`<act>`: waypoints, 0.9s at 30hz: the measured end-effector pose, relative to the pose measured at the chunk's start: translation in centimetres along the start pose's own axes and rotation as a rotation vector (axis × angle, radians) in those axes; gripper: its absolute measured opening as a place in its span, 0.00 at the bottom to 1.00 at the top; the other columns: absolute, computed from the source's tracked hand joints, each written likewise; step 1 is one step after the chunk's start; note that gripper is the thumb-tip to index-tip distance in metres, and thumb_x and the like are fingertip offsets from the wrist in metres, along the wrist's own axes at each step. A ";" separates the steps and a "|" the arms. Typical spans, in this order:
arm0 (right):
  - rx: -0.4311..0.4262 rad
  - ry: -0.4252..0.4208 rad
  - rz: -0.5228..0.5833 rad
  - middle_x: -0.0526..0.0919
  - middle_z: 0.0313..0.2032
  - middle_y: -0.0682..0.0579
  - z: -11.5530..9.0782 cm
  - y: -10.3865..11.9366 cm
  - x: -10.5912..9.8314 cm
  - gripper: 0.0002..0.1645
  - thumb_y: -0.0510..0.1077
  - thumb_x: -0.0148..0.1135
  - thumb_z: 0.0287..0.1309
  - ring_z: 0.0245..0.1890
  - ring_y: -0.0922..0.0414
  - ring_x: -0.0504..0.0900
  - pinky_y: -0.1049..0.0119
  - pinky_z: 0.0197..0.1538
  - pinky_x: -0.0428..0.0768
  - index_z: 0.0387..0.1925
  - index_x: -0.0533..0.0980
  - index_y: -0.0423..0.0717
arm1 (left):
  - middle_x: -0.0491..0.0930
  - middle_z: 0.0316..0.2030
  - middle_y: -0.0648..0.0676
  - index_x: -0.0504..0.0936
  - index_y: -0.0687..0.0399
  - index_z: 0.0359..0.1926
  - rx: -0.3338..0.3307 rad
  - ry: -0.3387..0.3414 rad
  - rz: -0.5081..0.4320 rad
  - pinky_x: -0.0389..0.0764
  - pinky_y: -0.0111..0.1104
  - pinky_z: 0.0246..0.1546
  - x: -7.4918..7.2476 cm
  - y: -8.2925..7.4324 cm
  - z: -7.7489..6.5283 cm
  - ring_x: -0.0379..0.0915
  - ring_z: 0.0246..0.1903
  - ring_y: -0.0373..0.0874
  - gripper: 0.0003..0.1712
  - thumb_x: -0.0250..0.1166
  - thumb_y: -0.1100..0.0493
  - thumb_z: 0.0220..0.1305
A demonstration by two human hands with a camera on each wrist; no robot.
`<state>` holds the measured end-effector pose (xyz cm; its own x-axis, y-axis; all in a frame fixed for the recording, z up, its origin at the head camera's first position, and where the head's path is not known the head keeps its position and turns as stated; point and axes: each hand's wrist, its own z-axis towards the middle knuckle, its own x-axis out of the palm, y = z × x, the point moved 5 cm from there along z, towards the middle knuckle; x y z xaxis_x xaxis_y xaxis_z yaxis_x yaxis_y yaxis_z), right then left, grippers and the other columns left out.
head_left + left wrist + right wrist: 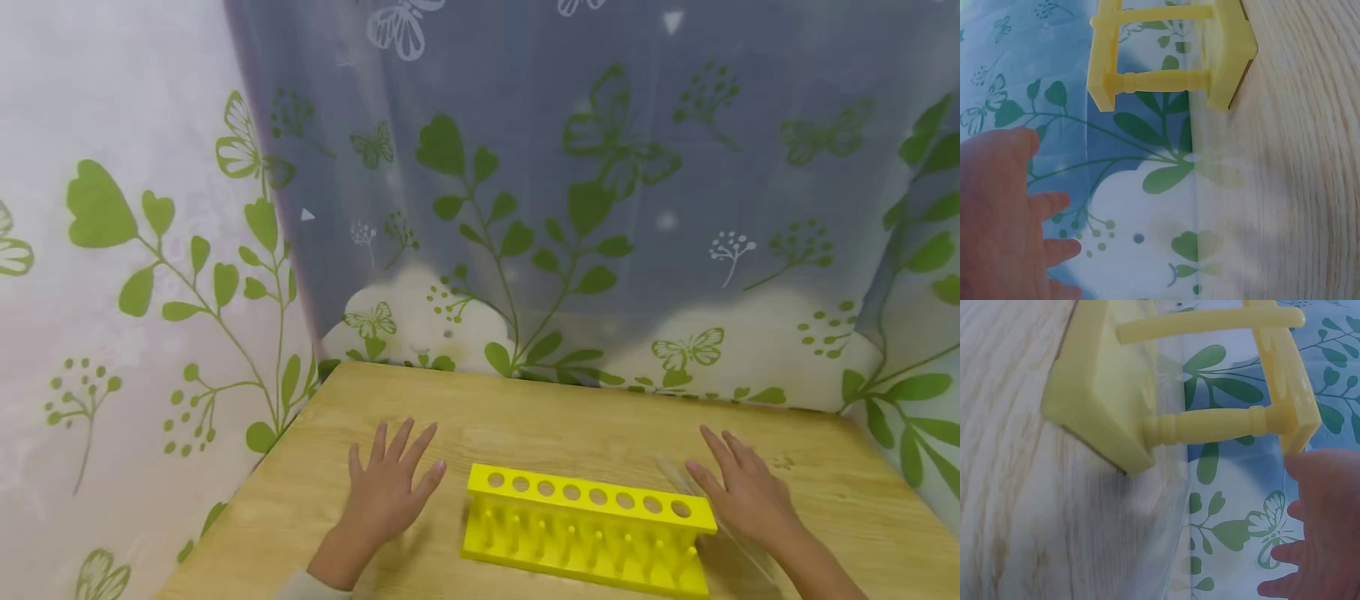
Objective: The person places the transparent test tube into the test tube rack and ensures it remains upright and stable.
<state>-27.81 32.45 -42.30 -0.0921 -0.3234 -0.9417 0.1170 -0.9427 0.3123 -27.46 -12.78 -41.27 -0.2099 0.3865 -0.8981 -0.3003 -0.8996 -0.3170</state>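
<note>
A yellow test tube rack (585,507) stands upright on the table, its top bar pierced by a row of several round holes above a row of pegs. Left of it, my left hand (386,492) hovers palm down with fingers spread, apart from the rack. At the rack's right end is my right hand (750,496), fingers extended and holding nothing; whether it touches the rack I cannot tell. A clear, slender, tube-like thing (671,473) lies beside that end, partly hidden under the right hand. Both wrist views show the rack's end posts (1166,81) near the hands.
The wooden table (420,400) runs back to a hanging cloth (525,292) printed with green leaves and butterflies. More of the printed cloth hangs along the left side (150,350) and at the right.
</note>
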 end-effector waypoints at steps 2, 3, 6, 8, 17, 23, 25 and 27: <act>-0.007 0.006 0.011 0.51 0.66 0.21 0.1 0.0 0.1 0.44 0.65 0.38 0.72 0.60 0.20 0.55 0.21 0.44 0.62 0.74 0.49 0.37 | 0.57 0.72 0.58 0.63 0.40 0.72 -0.008 0.010 0.000 0.39 0.74 0.59 0.1 0.0 -0.1 0.42 0.71 0.67 0.34 0.50 0.36 0.70; -0.011 0.007 0.018 0.51 0.66 0.21 0.1 0.0 0.1 0.44 0.64 0.38 0.72 0.60 0.20 0.55 0.21 0.44 0.63 0.74 0.49 0.36 | 0.57 0.72 0.58 0.63 0.39 0.73 -0.014 0.018 -0.006 0.39 0.74 0.59 0.2 0.0 -0.2 0.41 0.72 0.67 0.34 0.49 0.36 0.70; -0.016 -0.005 0.020 0.53 0.65 0.20 0.2 0.0 0.0 0.44 0.64 0.39 0.72 0.59 0.20 0.58 0.23 0.44 0.65 0.73 0.49 0.35 | 0.56 0.72 0.58 0.62 0.38 0.73 -0.008 0.024 -0.013 0.38 0.74 0.59 0.4 -0.2 -0.1 0.41 0.72 0.66 0.34 0.48 0.34 0.70; -0.019 -0.009 0.028 0.54 0.64 0.20 0.2 -0.1 0.1 0.45 0.64 0.40 0.72 0.58 0.20 0.59 0.24 0.43 0.66 0.73 0.50 0.34 | 0.56 0.73 0.57 0.62 0.38 0.73 0.004 0.026 -0.020 0.38 0.74 0.59 0.6 -0.4 0.0 0.41 0.72 0.66 0.35 0.47 0.34 0.70; 0.014 0.056 0.074 0.53 0.64 0.19 0.3 -0.6 1.0 0.51 0.69 0.40 0.69 0.58 0.20 0.58 0.26 0.49 0.65 0.72 0.49 0.31 | 0.57 0.72 0.57 0.62 0.39 0.73 0.047 0.045 -0.045 0.41 0.74 0.59 1.0 -2.3 0.5 0.43 0.72 0.66 0.35 0.46 0.33 0.71; 0.043 0.106 0.087 0.56 0.63 0.20 0.4 -0.7 1.0 0.52 0.69 0.43 0.68 0.58 0.22 0.61 0.29 0.50 0.67 0.72 0.49 0.30 | 0.57 0.72 0.56 0.62 0.38 0.72 0.060 0.056 -0.061 0.42 0.74 0.59 1.3 -3.8 1.0 0.43 0.72 0.65 0.34 0.45 0.33 0.70; 0.047 0.122 0.082 0.56 0.62 0.19 0.5 -0.9 1.2 0.52 0.68 0.44 0.68 0.58 0.22 0.62 0.29 0.49 0.68 0.72 0.50 0.30 | 0.57 0.72 0.56 0.62 0.37 0.72 0.059 0.058 -0.048 0.43 0.73 0.60 1.5 -4.0 1.0 0.43 0.72 0.64 0.34 0.45 0.33 0.70; 0.048 0.134 0.073 0.58 0.62 0.19 0.5 -0.9 1.4 0.53 0.69 0.45 0.67 0.57 0.22 0.63 0.31 0.48 0.70 0.71 0.50 0.29 | 0.58 0.72 0.55 0.62 0.37 0.72 0.061 0.061 -0.037 0.43 0.73 0.60 1.7 -4.2 1.0 0.43 0.72 0.64 0.34 0.45 0.33 0.70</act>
<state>-28.56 32.87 -43.81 0.0477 -0.3802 -0.9237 0.0712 -0.9211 0.3828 -27.48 -8.13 -41.17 -0.1412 0.4047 -0.9035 -0.3638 -0.8700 -0.3328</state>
